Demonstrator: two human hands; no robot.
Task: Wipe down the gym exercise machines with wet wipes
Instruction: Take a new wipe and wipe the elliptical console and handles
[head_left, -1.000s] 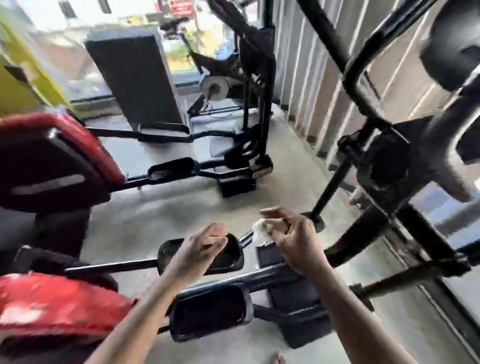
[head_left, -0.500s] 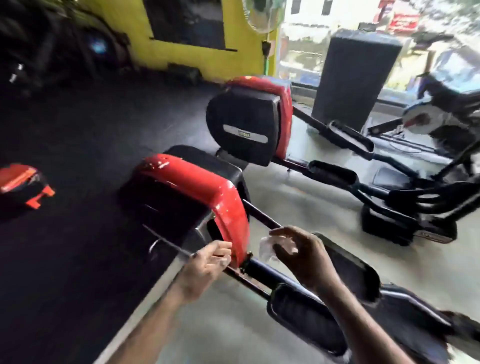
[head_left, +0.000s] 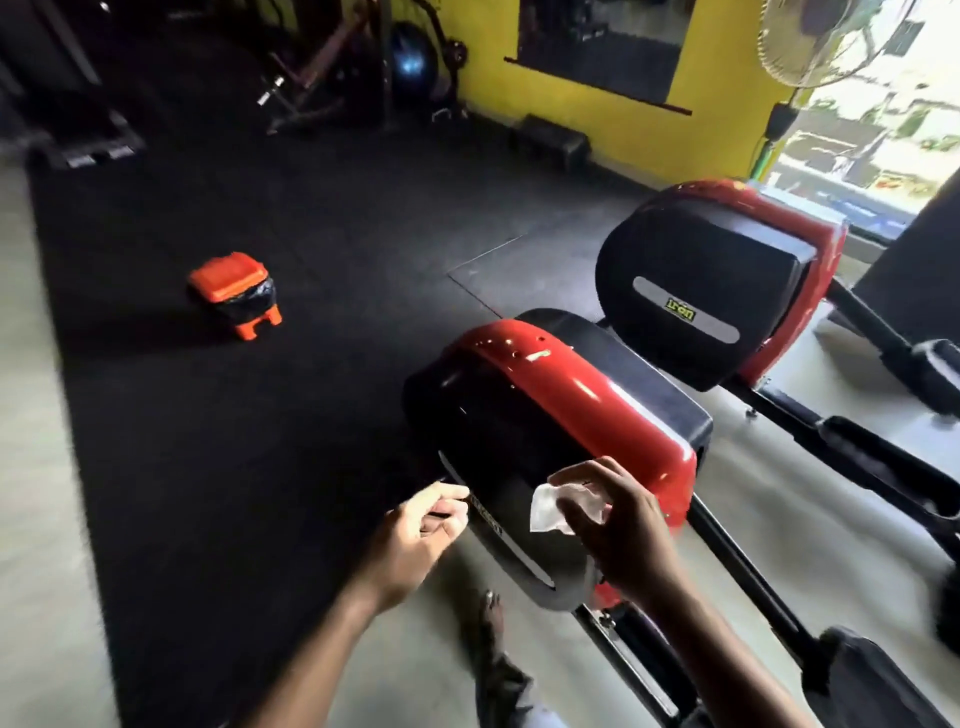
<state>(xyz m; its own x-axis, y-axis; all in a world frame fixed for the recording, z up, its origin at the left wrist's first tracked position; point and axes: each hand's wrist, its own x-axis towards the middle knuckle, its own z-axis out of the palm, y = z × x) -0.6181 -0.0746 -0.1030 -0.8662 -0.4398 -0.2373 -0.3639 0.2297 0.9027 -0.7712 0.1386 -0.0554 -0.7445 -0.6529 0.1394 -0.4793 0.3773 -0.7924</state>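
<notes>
Currently right hand (head_left: 618, 525) pinches wet wipe (head_left: 548, 512) at lower centre, against near elliptical housing (head_left: 545, 415). Left hand (head_left: 426, 525) loosely curled, probably empty. Second machine (head_left: 727, 291), right, looks untouched; most remains.

Both your forearms reach forward from the bottom edge. Your left hand (head_left: 423, 525) has its fingers loosely curled, holding nothing. Your right hand (head_left: 618, 525) is higher, back facing you, fingers pinching a wipe (head_left: 550, 512).
</notes>
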